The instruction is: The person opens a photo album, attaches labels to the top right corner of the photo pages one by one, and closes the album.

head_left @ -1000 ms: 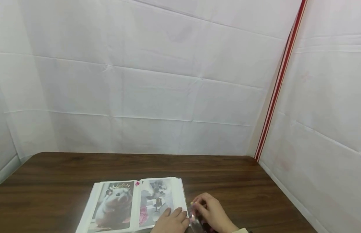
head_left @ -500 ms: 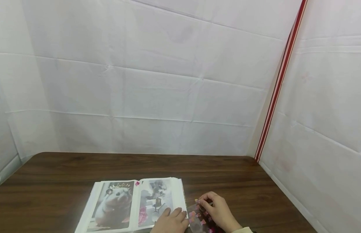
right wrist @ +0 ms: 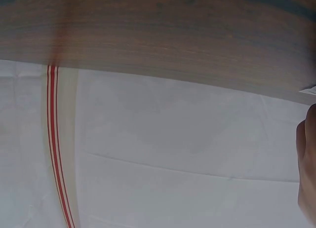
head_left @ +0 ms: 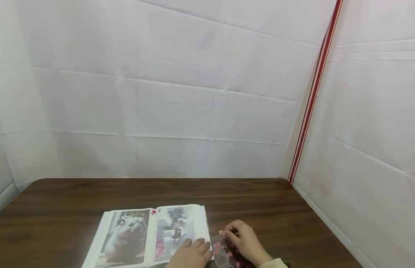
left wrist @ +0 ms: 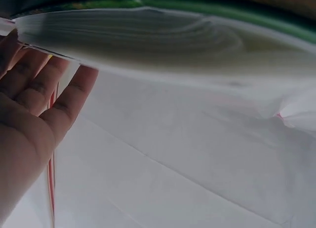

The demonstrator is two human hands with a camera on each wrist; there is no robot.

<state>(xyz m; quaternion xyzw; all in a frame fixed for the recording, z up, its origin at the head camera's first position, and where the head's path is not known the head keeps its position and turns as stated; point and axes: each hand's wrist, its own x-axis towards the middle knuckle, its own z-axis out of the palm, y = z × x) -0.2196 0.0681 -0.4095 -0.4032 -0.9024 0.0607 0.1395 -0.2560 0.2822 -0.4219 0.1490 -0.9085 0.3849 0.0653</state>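
Note:
An open photo album (head_left: 202, 220) lies on the table, with a hamster picture (head_left: 127, 238) on its left page and a grey picture with pink flowers (head_left: 175, 234) on its right page. My left hand (head_left: 191, 254) rests on the lower right page with its fingers extended; the left wrist view shows this hand (left wrist: 37, 102) at the edge of the album's page stack (left wrist: 123, 35). Just right of the album, my right hand (head_left: 246, 242) pinches the top of a clear sheet with small pink and orange shapes (head_left: 218, 248), seemingly stickers. Part of the sheet is hidden behind that hand.
The dark wooden table (head_left: 160, 191) extends around the album. White cloth (head_left: 177, 111) hangs along its back and sides, with a red-striped band (head_left: 308, 111) at the back right corner.
The clear sheet, bent and shiny earlier, now shows its coloured shapes more plainly. My right hand has shifted slightly while keeping its pinch. My left hand stays on the page; the head view has turned slightly.

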